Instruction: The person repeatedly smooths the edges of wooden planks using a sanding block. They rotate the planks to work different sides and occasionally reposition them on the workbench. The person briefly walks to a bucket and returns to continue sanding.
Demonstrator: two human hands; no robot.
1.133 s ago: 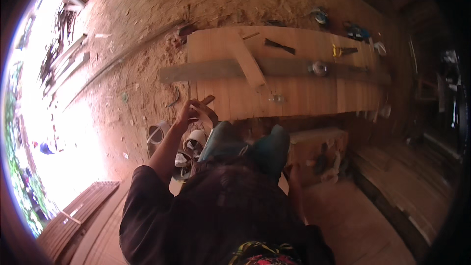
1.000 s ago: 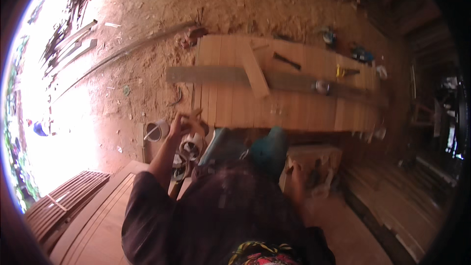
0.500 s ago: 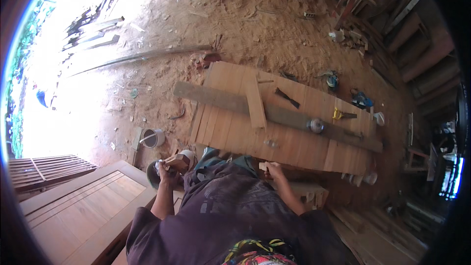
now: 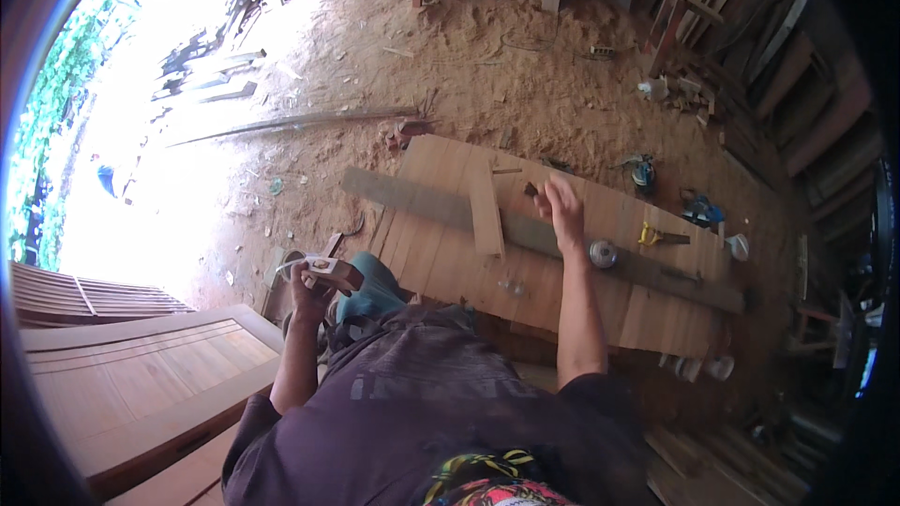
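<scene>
Holding a block (image 4: pixel 339 271) in the left hand (image 4: pixel 304 292), right hand (image 4: pixel 562 209) at a dark tool (image 4: pixel 532 189).
We see the left hand gripping the block, left of the worktop (image 4: pixel 441 258); the dark tool is on the worktop, partly hidden by the right hand's bent fingers, and we can't tell if they grip it. Long board (image 4: pixel 422 202) lies lengthwise across.

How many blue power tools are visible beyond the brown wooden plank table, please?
2. One blue power tool lies just past the far edge of the brown wooden plank table; another blue power tool lies farther right, near the table's right end. More may be hidden.
</scene>
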